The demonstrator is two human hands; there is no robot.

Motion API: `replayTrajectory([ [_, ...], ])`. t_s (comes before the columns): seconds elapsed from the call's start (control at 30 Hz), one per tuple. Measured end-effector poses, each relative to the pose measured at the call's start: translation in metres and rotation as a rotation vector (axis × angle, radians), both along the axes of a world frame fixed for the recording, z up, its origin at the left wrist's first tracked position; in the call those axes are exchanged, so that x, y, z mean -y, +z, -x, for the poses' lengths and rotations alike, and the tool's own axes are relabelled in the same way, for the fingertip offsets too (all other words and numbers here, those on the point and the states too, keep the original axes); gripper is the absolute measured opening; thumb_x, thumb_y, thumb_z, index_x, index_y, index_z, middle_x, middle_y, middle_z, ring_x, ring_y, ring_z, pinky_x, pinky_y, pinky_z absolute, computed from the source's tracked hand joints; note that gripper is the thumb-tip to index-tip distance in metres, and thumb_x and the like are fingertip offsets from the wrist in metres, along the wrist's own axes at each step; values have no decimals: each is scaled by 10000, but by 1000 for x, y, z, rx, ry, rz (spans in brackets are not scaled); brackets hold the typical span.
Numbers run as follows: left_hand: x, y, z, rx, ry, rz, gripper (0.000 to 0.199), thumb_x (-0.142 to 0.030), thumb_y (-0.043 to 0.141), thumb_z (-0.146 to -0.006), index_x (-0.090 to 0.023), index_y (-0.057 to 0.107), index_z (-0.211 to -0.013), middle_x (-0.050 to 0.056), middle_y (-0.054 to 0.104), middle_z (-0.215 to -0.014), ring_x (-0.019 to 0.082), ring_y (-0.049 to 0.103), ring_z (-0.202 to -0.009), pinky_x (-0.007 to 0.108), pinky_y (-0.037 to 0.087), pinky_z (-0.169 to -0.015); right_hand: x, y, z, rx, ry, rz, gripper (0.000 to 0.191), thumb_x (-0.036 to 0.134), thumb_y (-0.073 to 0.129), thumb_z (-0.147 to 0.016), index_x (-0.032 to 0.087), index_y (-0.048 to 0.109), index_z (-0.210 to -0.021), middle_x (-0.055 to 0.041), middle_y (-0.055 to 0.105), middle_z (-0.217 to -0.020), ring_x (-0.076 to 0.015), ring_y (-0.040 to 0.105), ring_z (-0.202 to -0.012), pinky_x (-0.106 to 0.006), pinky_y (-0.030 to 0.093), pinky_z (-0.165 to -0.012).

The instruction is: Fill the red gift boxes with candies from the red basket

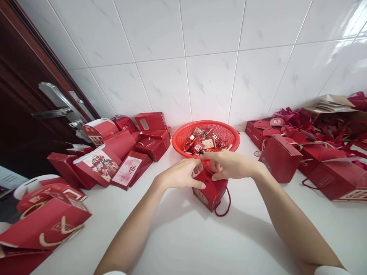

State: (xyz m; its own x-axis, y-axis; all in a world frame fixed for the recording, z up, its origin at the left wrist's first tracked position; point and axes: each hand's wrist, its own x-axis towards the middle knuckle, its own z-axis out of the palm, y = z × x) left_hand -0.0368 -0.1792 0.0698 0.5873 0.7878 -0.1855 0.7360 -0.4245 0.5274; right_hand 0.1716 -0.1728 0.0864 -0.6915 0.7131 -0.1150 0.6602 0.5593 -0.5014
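A small red gift box stands on the white tabletop in front of me, a gold pattern on its front face. A dark red cord handle loops down from its right side onto the table. My left hand grips the box's top from the left, thumb over the front flap and fingers curled behind. From the right, my right hand closes on the top flaps with bent fingers; some fingertips are hidden. Just behind the box sits a red plastic basket with wrapped sweets in it.
Several red gift boxes stand and lie on the left. More boxes are grouped on the right, beside a cardboard box and red ribbons. A tiled wall rises behind; a door handle is at far left.
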Motion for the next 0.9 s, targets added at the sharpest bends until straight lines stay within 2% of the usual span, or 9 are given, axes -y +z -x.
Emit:
replayTrajectory([
  [0.07, 1, -2, -1, 5, 43, -16, 466, -417, 745, -716, -209, 586, -1101, 29, 607, -957, 219, 595, -821, 316, 446, -673, 0, 1, -1, -12, 19, 61, 471, 173, 692, -793, 198, 572, -1248, -26, 705, -902, -190, 651, -784, -255, 427, -571],
  [0.2, 2, -4, -2, 6, 69, -60, 477, -447, 762, -710, -206, 594, -1086, 76, 617, -1094, 282, 589, -1020, 363, 474, -813, 0, 2, -3, 8, 45, 109, 451, 201, 706, -797, 193, 588, -1232, -52, 729, -987, -207, 674, -844, -266, 463, -613],
  [0.4, -4, -8, -8, 129, -77, 67, 298, -350, 733, -755, -214, 652, -1008, 58, 644, -1198, 268, 607, -1096, 366, 478, -932, -2, 3, -11, 29, 56, 99, 206, 240, 721, -796, 187, 673, -989, -55, 731, -986, -215, 680, -900, -281, 497, -690],
  [0.53, -8, -17, -10, 234, -175, 101, 299, -321, 740, -769, -232, 681, -1048, 43, 602, -1359, 270, 570, -1231, 351, 447, -1011, -5, 3, -19, 49, 56, 85, 173, 283, 725, -788, 191, 675, -925, -52, 723, -992, -218, 678, -929, -278, 502, -707],
  [0.63, -10, -21, -11, 229, -229, 117, 350, -339, 733, -785, -235, 665, -1112, 44, 585, -1388, 269, 562, -1239, 343, 448, -994, -6, 4, -22, 61, 73, 110, 177, 289, 720, -789, 185, 677, -925, -63, 721, -1011, -227, 672, -962, -293, 510, -748],
  [0.73, -10, -22, -12, 169, -245, 122, 376, -402, 726, -791, -238, 647, -1119, 49, 597, -1323, 255, 592, -1133, 329, 471, -898, -5, 8, -24, 72, 63, 109, 170, 284, 704, -799, 180, 670, -929, -74, 716, -1032, -228, 665, -959, -312, 512, -776],
  [0.9, -2, -15, -13, -17, -47, 74, 472, -566, 727, -736, -232, 616, -1050, 53, 582, -1101, 245, 589, -955, 316, 463, -749, -7, 8, -27, 127, -54, 32, 95, 249, 673, -788, 189, 608, -824, -72, 714, -954, -222, 663, -862, -299, 499, -674],
])
